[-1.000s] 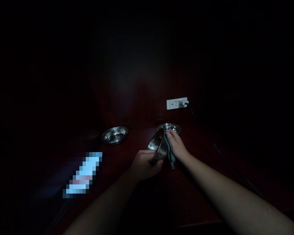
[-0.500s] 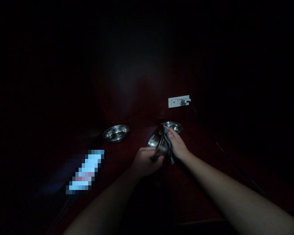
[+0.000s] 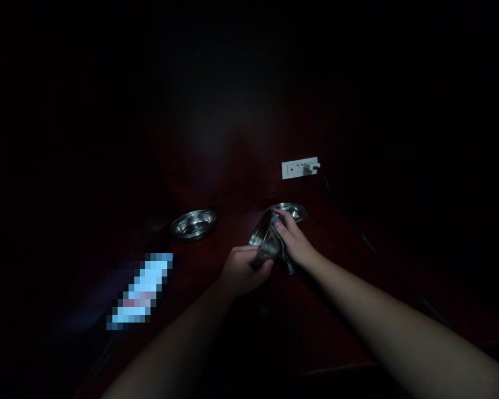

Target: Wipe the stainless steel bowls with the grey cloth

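A shiny metal bowl (image 3: pixel 266 250) is held tilted on its side above the dark red table, its opening turned to the left. My left hand (image 3: pixel 244 271) grips its lower rim, the thumb on the outside and the fingers reaching inside. Against the bowl's upper right side, my right hand (image 3: pixel 293 237) presses a grey cloth (image 3: pixel 279 238) with a braided-looking edge; the cloth's end hangs below the hand. Just behind the bowl lies a shallow metal dish (image 3: pixel 297 211), partly hidden by the right hand. The cloth covers part of the bowl's outside.
Another metal dish (image 3: pixel 194 225) sits on the table to the left. Nearer stands a lit, pixelated phone-like screen (image 3: pixel 143 291) with a cable below it. A white socket strip (image 3: pixel 300 168) with a plugged-in charger is on the back wall; a dark cable (image 3: pixel 399 277) runs down the right.
My right hand and the cloth have shifted slightly left on the bowl's outside, covering more of its upper rim. The whole view has moved a little. My left hand keeps its grip.
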Demonstrator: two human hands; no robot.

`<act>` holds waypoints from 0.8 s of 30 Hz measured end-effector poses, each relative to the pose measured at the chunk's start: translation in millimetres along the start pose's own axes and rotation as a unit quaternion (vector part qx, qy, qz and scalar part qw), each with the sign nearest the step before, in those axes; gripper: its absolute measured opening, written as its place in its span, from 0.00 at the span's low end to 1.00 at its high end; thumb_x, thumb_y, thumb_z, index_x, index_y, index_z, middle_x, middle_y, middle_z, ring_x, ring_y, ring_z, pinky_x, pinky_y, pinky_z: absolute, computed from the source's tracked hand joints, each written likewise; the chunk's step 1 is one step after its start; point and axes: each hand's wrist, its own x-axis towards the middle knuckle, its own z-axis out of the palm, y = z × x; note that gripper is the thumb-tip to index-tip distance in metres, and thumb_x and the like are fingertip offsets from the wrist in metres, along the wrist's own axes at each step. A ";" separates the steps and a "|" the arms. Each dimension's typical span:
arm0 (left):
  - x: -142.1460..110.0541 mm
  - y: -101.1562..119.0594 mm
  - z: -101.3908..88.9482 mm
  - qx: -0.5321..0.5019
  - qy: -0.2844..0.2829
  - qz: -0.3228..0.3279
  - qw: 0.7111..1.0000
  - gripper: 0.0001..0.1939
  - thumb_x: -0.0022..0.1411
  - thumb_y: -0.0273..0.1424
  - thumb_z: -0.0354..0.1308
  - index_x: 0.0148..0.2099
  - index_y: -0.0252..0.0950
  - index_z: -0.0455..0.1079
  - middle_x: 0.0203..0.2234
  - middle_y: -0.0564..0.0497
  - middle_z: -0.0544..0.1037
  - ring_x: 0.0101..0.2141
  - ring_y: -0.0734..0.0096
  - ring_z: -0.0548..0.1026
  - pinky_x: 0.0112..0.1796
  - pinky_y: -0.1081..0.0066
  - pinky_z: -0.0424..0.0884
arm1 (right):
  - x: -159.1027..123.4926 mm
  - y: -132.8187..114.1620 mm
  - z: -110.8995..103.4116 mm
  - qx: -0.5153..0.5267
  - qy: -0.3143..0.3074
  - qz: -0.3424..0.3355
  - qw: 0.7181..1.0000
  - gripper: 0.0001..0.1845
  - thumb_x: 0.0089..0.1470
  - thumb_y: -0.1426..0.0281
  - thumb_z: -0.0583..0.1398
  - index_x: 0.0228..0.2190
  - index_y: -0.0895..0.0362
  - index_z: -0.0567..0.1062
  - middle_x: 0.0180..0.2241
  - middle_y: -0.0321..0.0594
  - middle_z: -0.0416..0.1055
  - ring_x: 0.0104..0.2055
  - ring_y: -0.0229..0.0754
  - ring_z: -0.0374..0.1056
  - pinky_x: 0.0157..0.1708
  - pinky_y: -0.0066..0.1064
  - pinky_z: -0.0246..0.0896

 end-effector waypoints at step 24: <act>0.3 0.1 -0.1 -0.018 0.091 -0.062 0.994 0.12 0.57 0.34 0.56 0.25 0.32 0.70 0.19 0.52 0.73 0.21 0.76 0.70 0.24 0.75 0.66 | 3.9 0.0 -13.7 -0.020 -0.070 -0.097 0.993 0.30 0.55 0.49 0.49 0.54 0.52 0.65 0.58 0.39 0.61 0.60 0.46 0.56 0.61 0.42 0.43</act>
